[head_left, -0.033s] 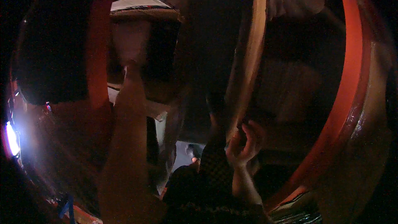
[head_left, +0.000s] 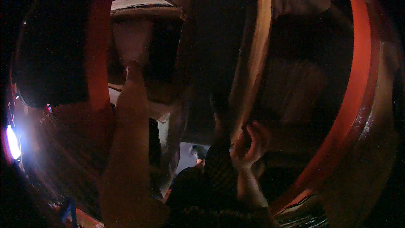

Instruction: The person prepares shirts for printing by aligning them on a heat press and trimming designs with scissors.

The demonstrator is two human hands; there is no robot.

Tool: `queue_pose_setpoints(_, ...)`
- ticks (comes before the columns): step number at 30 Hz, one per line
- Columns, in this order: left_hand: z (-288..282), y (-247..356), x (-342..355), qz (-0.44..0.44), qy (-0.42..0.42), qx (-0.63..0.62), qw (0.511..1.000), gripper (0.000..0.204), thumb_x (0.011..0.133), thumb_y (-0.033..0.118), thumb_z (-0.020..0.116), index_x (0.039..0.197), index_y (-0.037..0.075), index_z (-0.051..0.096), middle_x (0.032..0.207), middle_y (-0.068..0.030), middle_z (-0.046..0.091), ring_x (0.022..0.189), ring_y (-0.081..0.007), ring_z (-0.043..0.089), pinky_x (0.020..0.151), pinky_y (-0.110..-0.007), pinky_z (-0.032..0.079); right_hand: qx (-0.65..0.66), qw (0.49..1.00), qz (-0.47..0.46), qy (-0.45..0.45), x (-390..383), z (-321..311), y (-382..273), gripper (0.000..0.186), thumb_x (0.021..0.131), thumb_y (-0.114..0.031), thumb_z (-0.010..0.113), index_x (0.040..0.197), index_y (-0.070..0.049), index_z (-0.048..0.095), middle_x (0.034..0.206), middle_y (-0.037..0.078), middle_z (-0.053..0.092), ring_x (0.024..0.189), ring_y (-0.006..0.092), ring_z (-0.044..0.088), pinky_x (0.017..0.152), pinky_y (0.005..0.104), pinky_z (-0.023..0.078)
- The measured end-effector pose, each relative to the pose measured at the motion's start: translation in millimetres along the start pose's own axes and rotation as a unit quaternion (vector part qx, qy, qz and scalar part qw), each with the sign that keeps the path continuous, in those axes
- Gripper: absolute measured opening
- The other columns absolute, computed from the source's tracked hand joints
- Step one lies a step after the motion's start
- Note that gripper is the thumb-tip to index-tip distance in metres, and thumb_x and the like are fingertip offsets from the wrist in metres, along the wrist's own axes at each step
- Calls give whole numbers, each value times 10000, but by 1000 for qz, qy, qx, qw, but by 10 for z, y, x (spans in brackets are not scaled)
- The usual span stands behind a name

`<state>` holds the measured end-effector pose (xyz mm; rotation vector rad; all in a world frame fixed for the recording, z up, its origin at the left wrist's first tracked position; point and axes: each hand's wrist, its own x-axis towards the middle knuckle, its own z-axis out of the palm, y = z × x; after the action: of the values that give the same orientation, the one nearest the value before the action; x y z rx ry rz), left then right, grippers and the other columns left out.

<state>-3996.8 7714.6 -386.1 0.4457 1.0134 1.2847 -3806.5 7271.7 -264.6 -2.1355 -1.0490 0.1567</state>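
Observation:
The scene is very dark. My left forearm reaches away from me on the left, and my left hand (head_left: 134,69) is at its far end beside a dull brownish panel (head_left: 133,40). Its fingers are lost in shadow, so what they touch does not show. Lower right of centre, my right hand (head_left: 252,145) is raised with its fingers bent and spaced from the thumb. I make out nothing between them. The thumb side is close to the lower end of a long light-brown edge (head_left: 258,46), like that of a board or carton; whether they touch is unclear.
Orange-red uprights stand at left (head_left: 98,55) and right (head_left: 361,59). A pale flap-like edge (head_left: 141,2) lies at the upper left. Clear plastic wrap (head_left: 306,217) shows lower right, a blue strip (head_left: 69,211) lower left. A bright light (head_left: 13,142) glares at the left rim.

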Motion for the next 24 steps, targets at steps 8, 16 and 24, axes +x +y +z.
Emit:
queue_pose_setpoints(8, -165, 58, -711, 2, -18, -24, 1000, 463, 814, 173, 596, 1257, 43, 563, 1258, -137, 590, 1164, -301, 568, 995, -417, 459, -12, 999, -25, 25, -134, -31, 106, 282, 848, -118, 613, 1116, -27, 615, 1198, 149, 606, 1084, 338, 557, 931, 446, 446)
queue_pose_setpoints(16, 25, 401, -2600, -22, -156, -118, 980, 523, 793, 176, 588, 1296, 40, 539, 1303, -145, 567, 1214, -322, 545, 1041, -438, 443, 226, 962, 18, 155, -633, -407, -588, 226, 894, -127, 649, 1097, -36, 610, 1024, 116, 652, 932, 251, 615, 834, 371, 488)
queue_pose_setpoints(24, 130, 1327, -5350, -57, -181, -174, 966, 497, 797, 127, 527, 1263, -43, 539, 1294, -170, 573, 1234, -313, 542, 1063, -433, 437, 516, 812, 246, 121, -2137, -655, -1255, 217, 926, -216, 584, 1043, -34, 583, 867, 87, 622, 801, 217, 623, 746, 394, 524)
